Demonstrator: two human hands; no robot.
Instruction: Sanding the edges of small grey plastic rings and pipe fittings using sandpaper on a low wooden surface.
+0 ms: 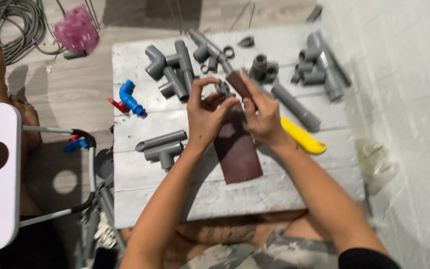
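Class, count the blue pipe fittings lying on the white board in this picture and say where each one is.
1: a blue elbow fitting near the board's left edge, beside a red piece. Others may be hidden under the hands.

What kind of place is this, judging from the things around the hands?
Probably an informal plumbing work spot on the floor of a home or small workshop. Grey pipe fittings lie over a whitewashed board, a hose coil lies on the floor, and both hands work a small fitting with sandpaper.

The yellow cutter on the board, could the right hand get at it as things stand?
Probably yes. The yellow cutter lies uncovered on the board just beside the right hand's wrist, but that hand is pinching the sandpaper strip and would have to let go.
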